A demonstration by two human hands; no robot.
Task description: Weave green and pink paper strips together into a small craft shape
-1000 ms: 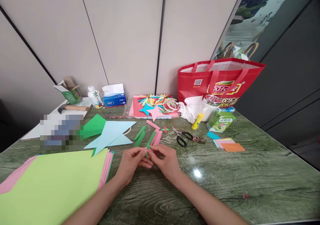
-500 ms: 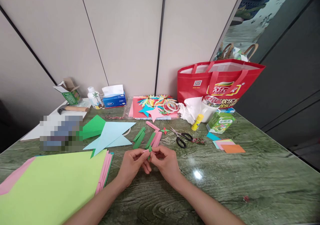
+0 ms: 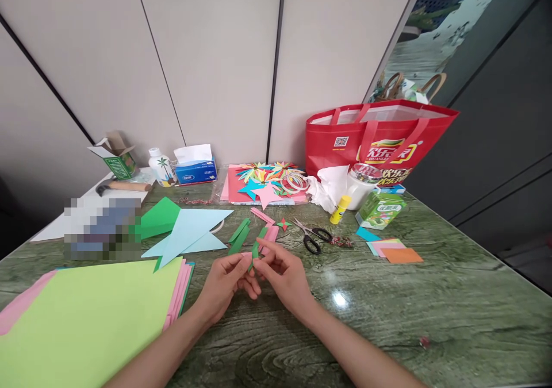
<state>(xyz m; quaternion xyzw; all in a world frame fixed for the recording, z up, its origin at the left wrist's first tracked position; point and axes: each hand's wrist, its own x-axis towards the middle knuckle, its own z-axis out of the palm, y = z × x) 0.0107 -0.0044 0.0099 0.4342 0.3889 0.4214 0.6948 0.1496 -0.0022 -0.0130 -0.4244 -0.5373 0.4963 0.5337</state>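
- Left hand (image 3: 224, 281): fingertips closed on a pink strip (image 3: 246, 257) of folded paper, held above the table; most of the strip is covered by the fingers.
- Right hand (image 3: 284, 273): just beside the left, thumb touching a green strip (image 3: 255, 254), forefinger raised; whether it grips cannot be told.
- Green strip: narrow, smooth paper, slanting between the two hands; it appears to cross the pink strip, though the fingers hide the join.
- Beyond the hands: flat loose green strips (image 3: 240, 237) and a small four-pointed paper star (image 3: 284, 224), red and green.
- Scissors (image 3: 313, 237): metal blades parted, black looped handles, lying right of the star.
- Glue stick (image 3: 340, 209): yellow cylinder, standing near a white jar (image 3: 364, 191) with a shiny lid.
- Light-blue paper (image 3: 185, 230): sharp-pointed, overlapping layers, partly covering green paper (image 3: 159, 218).
- Paper stack (image 3: 95, 319): yellow-green top sheet, pink edges showing; cut off at left.
- Red bag (image 3: 328, 158): creased upper edge, strap handles; lower front partly hidden by the jar.
- Table (image 3: 388, 319): glossy, green, wood-grained; a pixelated patch (image 3: 103, 227) at left obscures the object there.
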